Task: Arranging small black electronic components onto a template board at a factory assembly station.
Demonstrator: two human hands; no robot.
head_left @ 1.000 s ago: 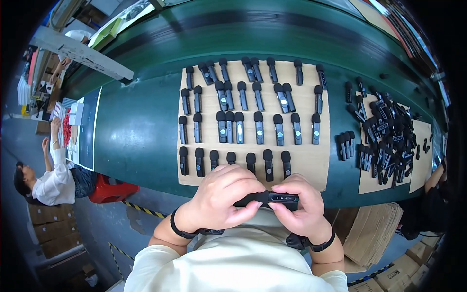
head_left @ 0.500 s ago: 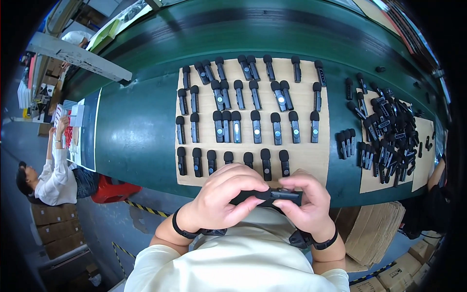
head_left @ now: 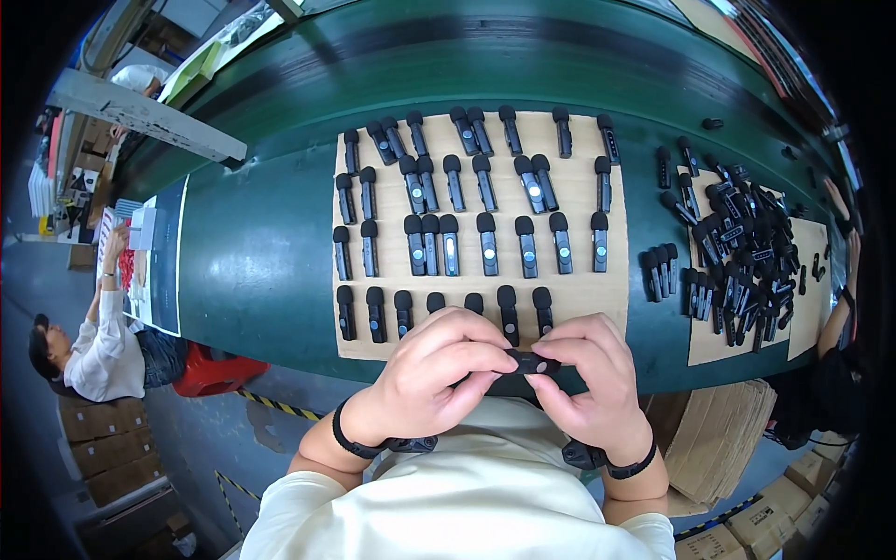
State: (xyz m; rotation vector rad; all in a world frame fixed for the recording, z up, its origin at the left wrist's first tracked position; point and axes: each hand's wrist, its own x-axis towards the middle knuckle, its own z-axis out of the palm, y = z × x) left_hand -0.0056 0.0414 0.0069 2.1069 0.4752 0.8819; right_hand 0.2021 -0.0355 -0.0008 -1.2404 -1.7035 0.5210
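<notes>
Between the fingertips of both my hands, just past the near edge of a cardboard sheet point(head_left: 390, 250), is a small black clip-on microphone point(head_left: 534, 364) lying sideways. Thumb and fingers of my left hand point(head_left: 444, 366) pinch its left end, where the foam tip would be, largely hidden by the fingers. My right hand point(head_left: 592, 375) pinches the other end. Rows of similar black microphones point(head_left: 488, 245) with foam tips lie on the sheet, foam ends away from me. Those in the nearest row point(head_left: 507, 315) are closest to my hands, and some are partly covered by my left hand.
To the right, a jumbled heap of microphones point(head_left: 737, 245) covers another cardboard piece point(head_left: 707, 349) on the green table point(head_left: 252, 271). A person point(head_left: 107, 341) works at the far left; another person's arm point(head_left: 837, 313) shows at the right. Flattened cardboard point(head_left: 723, 434) stands below the table edge.
The microphone has been rolled between my fingers, so a different face with a round spot now shows. My hands stay in nearly the same place. At right, the other person's arms reach further in.
</notes>
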